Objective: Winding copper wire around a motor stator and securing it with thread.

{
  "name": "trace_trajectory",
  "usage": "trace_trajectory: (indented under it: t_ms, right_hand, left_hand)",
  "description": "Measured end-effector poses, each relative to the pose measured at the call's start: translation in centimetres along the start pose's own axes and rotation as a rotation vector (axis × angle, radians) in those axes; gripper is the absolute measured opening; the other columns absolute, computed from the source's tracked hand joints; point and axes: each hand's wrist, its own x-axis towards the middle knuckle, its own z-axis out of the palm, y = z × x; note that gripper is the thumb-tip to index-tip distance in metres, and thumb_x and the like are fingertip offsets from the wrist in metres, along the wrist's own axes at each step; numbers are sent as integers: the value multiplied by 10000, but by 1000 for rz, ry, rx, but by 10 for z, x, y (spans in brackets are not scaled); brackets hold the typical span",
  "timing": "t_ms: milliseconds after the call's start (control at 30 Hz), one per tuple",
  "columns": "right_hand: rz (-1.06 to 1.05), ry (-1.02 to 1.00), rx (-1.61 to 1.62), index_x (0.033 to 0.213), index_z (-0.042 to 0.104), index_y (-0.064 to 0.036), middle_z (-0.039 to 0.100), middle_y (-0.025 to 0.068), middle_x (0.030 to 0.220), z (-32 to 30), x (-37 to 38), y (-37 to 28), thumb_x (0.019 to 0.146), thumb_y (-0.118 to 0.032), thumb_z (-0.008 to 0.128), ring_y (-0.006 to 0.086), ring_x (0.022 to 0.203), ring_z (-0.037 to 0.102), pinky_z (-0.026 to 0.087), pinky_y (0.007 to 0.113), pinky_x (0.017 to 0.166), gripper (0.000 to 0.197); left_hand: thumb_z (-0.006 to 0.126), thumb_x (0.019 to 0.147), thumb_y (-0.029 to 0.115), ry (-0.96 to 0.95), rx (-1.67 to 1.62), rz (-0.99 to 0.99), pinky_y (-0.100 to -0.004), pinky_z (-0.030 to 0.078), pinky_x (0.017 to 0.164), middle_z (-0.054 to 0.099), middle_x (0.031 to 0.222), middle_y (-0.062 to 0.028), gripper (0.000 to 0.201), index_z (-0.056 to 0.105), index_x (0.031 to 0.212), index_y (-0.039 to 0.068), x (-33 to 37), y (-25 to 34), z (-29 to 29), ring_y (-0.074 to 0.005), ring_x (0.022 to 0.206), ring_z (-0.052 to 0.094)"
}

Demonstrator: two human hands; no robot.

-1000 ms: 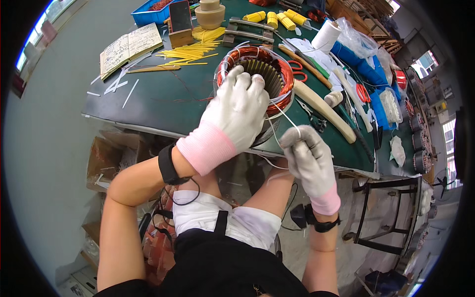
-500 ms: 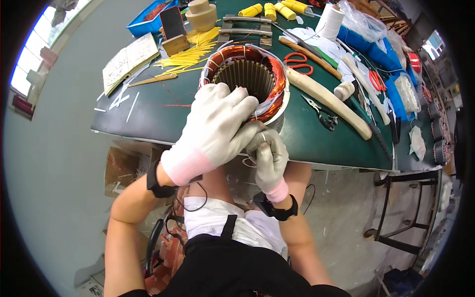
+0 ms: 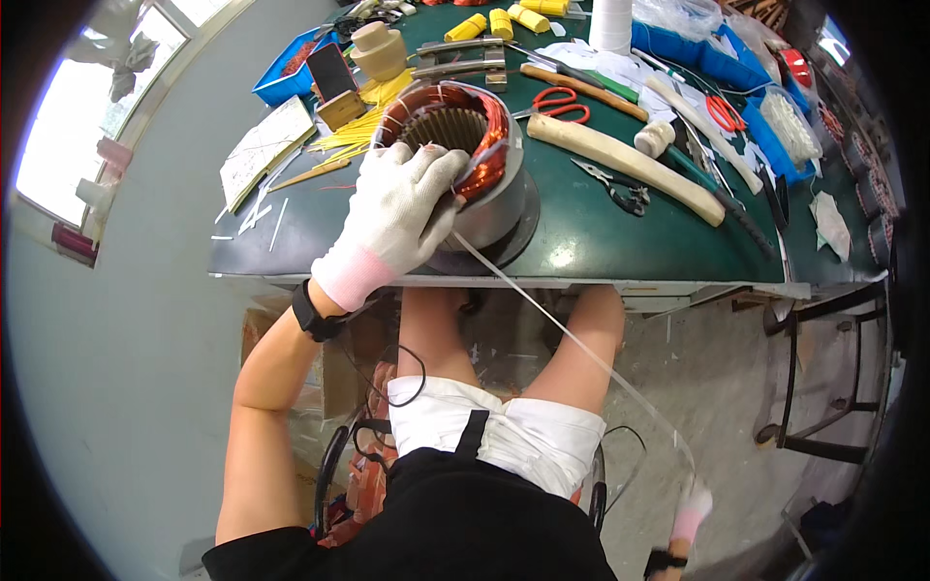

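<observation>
Near the top middle, my left grip (image 3: 399, 205) clamped the coil (image 3: 494, 145). At lower right, my blurry right grip (image 3: 694, 502) pinched the string (image 3: 581, 342); yanking could snap it.

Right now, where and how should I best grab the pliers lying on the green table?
Probably by the black handles, coming from the near right with your right hand: the pliers lie flat, handles pointing right and toward you, jaws facing away to the left.
</observation>
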Motion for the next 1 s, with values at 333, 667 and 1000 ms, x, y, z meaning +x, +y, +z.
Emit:
trace_trajectory:
  t_ms: [333,667,1000]
  right_hand:
    - [-1200,233,974,1059,614,2,636,187,979,-377,122,-422,913,-133,515,364,920,620,498,402,840,222]
    - [-1047,644,1057,1207,554,-2,578,197,1128,-322,110,-466,884,-54,453,359,1040,508,388,421,941,342]
    - [-998,560,1199,1124,592,-93,578,153,1000,-245,62,-471,727,66,635,340,860,587,484,408,686,429]
  left_hand:
    - [633,759,173,73,287,60,-416,416,781,576,936,-83,382,557,1112,47,-2,7,15,-263,776,533]
    - [688,666,112,1,-4,97,-417,419,832,612,955,-83,386,615,1038,40,-5,-13,-1,-289,872,554]
    - [702,652,157,-134,-79,-34,-435,436,908,648,948,-111,420,639,1058,69,15,-24,-14,-342,1045,537]
